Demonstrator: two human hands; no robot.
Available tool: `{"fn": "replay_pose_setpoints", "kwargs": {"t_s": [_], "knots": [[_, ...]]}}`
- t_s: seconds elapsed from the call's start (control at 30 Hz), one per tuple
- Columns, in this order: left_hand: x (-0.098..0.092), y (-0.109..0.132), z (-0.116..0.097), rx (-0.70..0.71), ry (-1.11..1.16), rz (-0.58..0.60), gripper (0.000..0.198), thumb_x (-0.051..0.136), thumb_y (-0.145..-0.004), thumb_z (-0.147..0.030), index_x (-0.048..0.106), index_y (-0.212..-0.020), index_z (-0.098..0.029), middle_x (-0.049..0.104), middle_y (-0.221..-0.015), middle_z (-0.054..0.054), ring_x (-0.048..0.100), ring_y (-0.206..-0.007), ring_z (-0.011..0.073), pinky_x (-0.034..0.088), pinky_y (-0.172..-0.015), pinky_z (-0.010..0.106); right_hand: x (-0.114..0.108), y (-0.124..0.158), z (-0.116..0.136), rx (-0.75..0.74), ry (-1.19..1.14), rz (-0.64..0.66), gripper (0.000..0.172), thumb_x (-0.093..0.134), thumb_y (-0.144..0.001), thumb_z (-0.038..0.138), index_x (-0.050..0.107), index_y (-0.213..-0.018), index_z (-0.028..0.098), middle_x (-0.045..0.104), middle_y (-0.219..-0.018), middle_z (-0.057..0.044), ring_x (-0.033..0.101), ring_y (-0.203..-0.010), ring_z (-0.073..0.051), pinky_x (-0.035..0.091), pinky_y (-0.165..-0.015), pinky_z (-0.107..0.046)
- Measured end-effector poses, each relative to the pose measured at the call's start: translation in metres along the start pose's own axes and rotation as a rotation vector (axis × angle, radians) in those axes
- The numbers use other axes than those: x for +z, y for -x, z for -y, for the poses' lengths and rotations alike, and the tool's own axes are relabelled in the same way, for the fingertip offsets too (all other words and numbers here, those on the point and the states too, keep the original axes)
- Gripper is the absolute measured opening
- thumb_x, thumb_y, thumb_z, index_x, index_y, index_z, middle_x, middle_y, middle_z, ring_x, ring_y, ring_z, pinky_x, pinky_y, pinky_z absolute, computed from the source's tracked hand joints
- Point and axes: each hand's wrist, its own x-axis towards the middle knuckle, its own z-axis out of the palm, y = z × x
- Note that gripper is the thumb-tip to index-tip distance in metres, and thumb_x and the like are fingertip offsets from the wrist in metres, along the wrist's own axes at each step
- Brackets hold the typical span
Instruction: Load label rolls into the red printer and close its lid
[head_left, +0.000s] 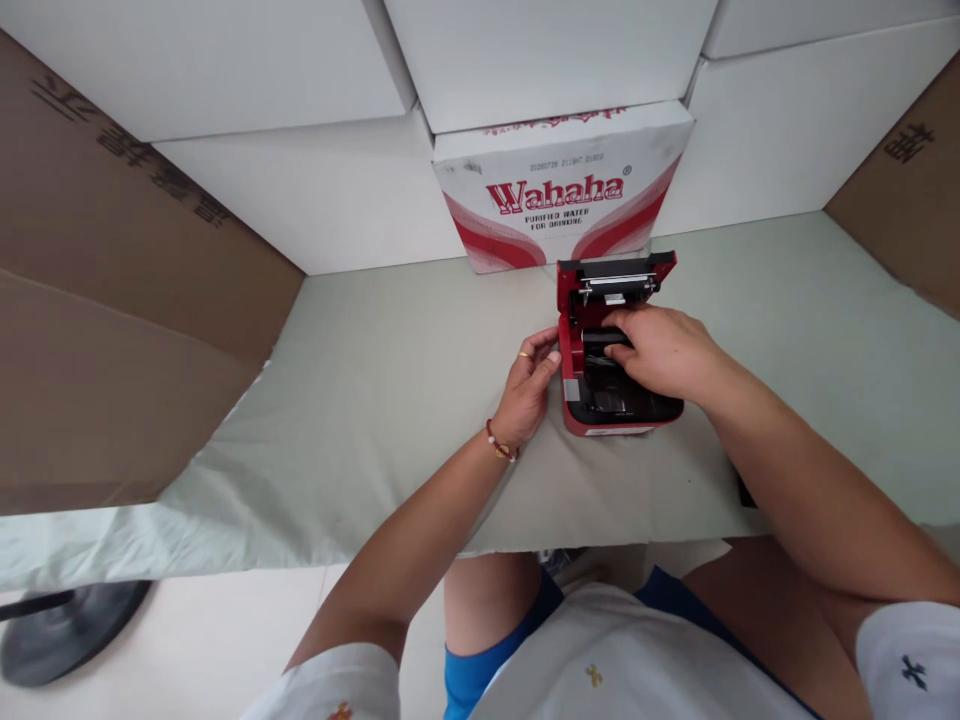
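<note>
A small red and black printer [582, 408] stands on the pale cloth-covered table [390, 400], its lid [616, 272] swung up and back. My right hand [664, 350] reaches into the open black compartment, fingers curled over something dark inside that I cannot make out. My left hand [529, 385] rests against the printer's left side, fingers together and touching the red casing. A ring and a beaded bracelet are on that hand and wrist.
A white and red "Wahaha" carton [562, 190] sits right behind the printer among plain white boxes [315, 200]. Brown cardboard walls stand at left [112, 330] and right [907, 200]. A dark round base [67, 625] lies on the floor at lower left.
</note>
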Motion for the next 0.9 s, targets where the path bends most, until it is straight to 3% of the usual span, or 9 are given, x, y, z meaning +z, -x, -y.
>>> {"fn": "replay_pose_setpoints", "kwargs": {"t_s": [0.23, 0.37, 0.5, 0.63, 0.73, 0.83, 0.9], "knots": [[0.005, 0.002, -0.007, -0.069, 0.094, -0.067, 0.048, 0.082, -0.095, -0.056, 0.070, -0.132, -0.028, 0.070, -0.149, 0.008, 0.062, -0.145, 0.0264, 0.044, -0.130, 0.048, -0.012, 0.008, 0.020, 0.094, 0.075, 0.119, 0.042, 0.051, -0.105, 0.027, 0.072, -0.142, 0.019, 0.072, -0.144, -0.021, 0.077, -0.110, -0.039, 0.058, -0.082, -0.047], [0.005, 0.002, -0.007, -0.069, 0.112, -0.068, 0.050, 0.084, -0.094, -0.059, 0.071, -0.132, -0.029, 0.071, -0.148, 0.008, 0.063, -0.145, 0.0267, 0.043, -0.130, 0.049, -0.010, 0.008, 0.019, 0.099, 0.051, 0.103, 0.042, 0.052, -0.105, 0.027, 0.071, -0.142, 0.021, 0.072, -0.143, -0.019, 0.076, -0.114, -0.039, 0.058, -0.084, -0.047], [0.005, 0.001, -0.006, -0.061, 0.101, -0.077, 0.052, 0.086, -0.091, -0.059, 0.072, -0.130, -0.028, 0.072, -0.147, 0.008, 0.063, -0.144, 0.0274, 0.044, -0.130, 0.049, -0.009, 0.001, 0.009, 0.110, -0.127, 0.014, 0.039, 0.056, -0.106, 0.032, 0.072, -0.138, 0.018, 0.076, -0.137, -0.019, 0.074, -0.116, -0.036, 0.057, -0.091, -0.046], [0.005, 0.001, -0.005, -0.059, 0.102, -0.075, 0.051, 0.086, -0.092, -0.058, 0.072, -0.130, -0.028, 0.072, -0.146, 0.008, 0.064, -0.143, 0.0268, 0.044, -0.130, 0.049, -0.016, 0.013, -0.003, 0.037, -0.490, 0.001, 0.030, 0.061, -0.103, 0.038, 0.077, -0.120, 0.019, 0.082, -0.111, -0.011, 0.075, -0.098, -0.029, 0.057, -0.088, -0.043], [0.004, 0.001, -0.003, -0.067, 0.114, -0.081, 0.049, 0.085, -0.092, -0.057, 0.072, -0.130, -0.028, 0.071, -0.148, 0.008, 0.063, -0.145, 0.0265, 0.044, -0.131, 0.050, -0.015, 0.043, -0.025, 0.009, -1.025, -0.037, 0.035, 0.067, -0.100, 0.056, 0.080, -0.107, 0.025, 0.081, -0.096, -0.004, 0.074, -0.087, -0.024, 0.060, -0.081, -0.039], [0.002, 0.001, -0.001, -0.076, 0.107, -0.083, 0.049, 0.085, -0.092, -0.057, 0.072, -0.131, -0.029, 0.070, -0.150, 0.008, 0.062, -0.147, 0.0272, 0.043, -0.132, 0.051, 0.003, 0.077, -0.058, 0.123, -1.537, -0.268, 0.034, 0.076, -0.094, 0.060, 0.083, -0.112, 0.032, 0.083, -0.116, -0.003, 0.077, -0.108, -0.023, 0.063, -0.096, -0.039], [0.003, 0.002, -0.001, -0.069, 0.065, -0.097, 0.051, 0.084, -0.093, -0.058, 0.071, -0.134, -0.030, 0.069, -0.154, 0.008, 0.060, -0.151, 0.0285, 0.041, -0.134, 0.053, 0.024, 0.094, -0.073, 0.209, -1.701, -0.342, 0.029, 0.073, -0.097, 0.057, 0.083, -0.115, 0.037, 0.080, -0.138, -0.002, 0.071, -0.133, -0.024, 0.059, -0.113, -0.045]]}}
